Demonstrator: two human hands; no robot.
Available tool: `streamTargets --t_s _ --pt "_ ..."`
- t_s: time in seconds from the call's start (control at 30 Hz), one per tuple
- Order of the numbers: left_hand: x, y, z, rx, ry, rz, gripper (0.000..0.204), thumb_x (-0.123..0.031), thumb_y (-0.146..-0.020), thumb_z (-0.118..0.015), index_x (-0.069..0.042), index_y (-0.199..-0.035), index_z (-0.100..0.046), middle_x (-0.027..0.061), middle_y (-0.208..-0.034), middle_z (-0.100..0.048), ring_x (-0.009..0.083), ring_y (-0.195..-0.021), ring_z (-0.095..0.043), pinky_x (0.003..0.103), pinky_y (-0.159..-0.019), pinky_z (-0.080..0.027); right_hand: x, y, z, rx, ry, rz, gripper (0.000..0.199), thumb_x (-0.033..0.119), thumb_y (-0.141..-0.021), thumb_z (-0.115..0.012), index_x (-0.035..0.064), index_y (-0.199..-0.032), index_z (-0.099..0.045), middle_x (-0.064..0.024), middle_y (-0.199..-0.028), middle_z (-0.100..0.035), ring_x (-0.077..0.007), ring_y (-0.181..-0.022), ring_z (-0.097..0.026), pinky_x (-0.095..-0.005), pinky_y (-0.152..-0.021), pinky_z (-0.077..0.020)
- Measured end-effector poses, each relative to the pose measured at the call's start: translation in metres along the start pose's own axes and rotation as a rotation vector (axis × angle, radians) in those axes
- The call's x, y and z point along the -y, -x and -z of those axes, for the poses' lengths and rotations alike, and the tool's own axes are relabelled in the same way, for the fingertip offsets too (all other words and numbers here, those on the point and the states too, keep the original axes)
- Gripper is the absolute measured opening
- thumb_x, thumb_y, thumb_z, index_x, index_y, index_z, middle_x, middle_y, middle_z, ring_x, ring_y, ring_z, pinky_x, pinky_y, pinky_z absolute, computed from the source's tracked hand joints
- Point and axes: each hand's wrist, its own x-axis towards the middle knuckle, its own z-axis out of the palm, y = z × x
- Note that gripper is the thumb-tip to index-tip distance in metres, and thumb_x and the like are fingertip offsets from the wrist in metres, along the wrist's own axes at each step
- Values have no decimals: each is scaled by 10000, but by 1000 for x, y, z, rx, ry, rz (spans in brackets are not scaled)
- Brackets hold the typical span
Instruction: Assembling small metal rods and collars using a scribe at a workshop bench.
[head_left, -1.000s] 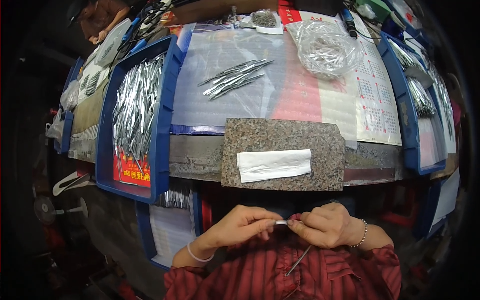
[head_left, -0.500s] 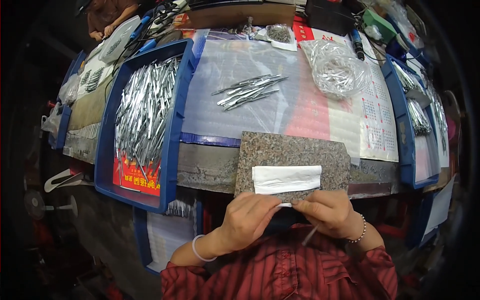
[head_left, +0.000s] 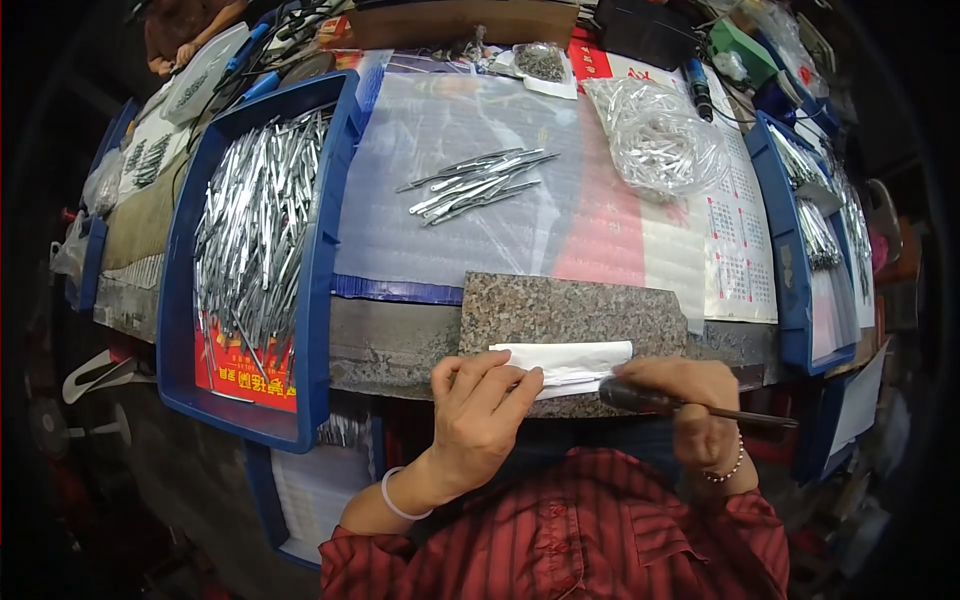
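A folded white cloth or paper [head_left: 575, 358] lies on a speckled granite slab [head_left: 570, 305] at the table's near edge. My left hand [head_left: 478, 405] has its bent fingers over the left end of this fold, holding it against the slab. Just right of the fold, my right hand [head_left: 690, 400] is closed around a dark brown tool [head_left: 640, 398] with a thick end toward the fold and a thin rod sticking out to the right. Motion blur hides the tool's exact kind. Whatever lies inside the fold is hidden.
Beyond the slab, several flat silvery metal pieces [head_left: 475, 185] lie on plastic sheeting. A blue bin [head_left: 325, 270] at left holds many more. At right are a clear bag of small pieces [head_left: 665, 145] and another blue bin [head_left: 795, 300]. A co-worker's hand [head_left: 185, 53] shows far left.
My hands have moved apart from the slab's front edge. The left has gone onto the white fold; the right now grips the dark tool. The view has shifted slightly.
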Motion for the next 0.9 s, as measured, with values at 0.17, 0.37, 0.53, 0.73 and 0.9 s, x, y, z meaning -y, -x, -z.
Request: streamTargets --t_s 0.17,0.37,0.53,0.73,0.9 --pt "1 -1 -1 63 -13 9 309 -16 -685 -711 -102 -982 -701 20 -837 -580 243 -935 -591 404 -836 -355 5 -5 2 36 -56 -91 493 420 -999 -447 -31 -1034 -644 -194 -895 -683 -317 -690 -681 -341 -598 -534" --pt "5 1 4 125 32 -16 289 -42 -701 -689 -77 -988 -679 23 -818 -538 232 -926 -593 402 -828 -345 48 -22 21 320 406 -13 312 320 -961 -531 30 -1043 -616 -150 -817 -672 -285 -570 -628 -347 -456 -464" --pt "8 -3 1 142 37 -34 267 -71 -722 -685 -51 -987 -662 33 -826 -531 221 -935 -589 400 -833 -343 -17 -15 -10 41 89 121 242 236 -926 -616 -6 -931 -624 -160 -810 -655 -293 -573 -628 -349 -490 -498" --pt "5 -4 2 135 74 -25 307 -20 -692 -714 -82 -991 -681 34 -814 -547 244 -889 -605 400 -806 -351 -10 -13 -21 204 243 84 192 200 -869 -656 23 -890 -583 -135 -848 -658 -273 -575 -628 -348 -474 -494" --pt "11 -1 11 164 90 -2 291 -18 -702 -727 -88 -979 -677 41 -838 -564 253 -932 -607 406 -840 -357 -21 -5 -25 130 119 49 222 253 -943 -586 39 -882 -590 -108 -824 -641 -292 -625 -636 -357 -507 -506"
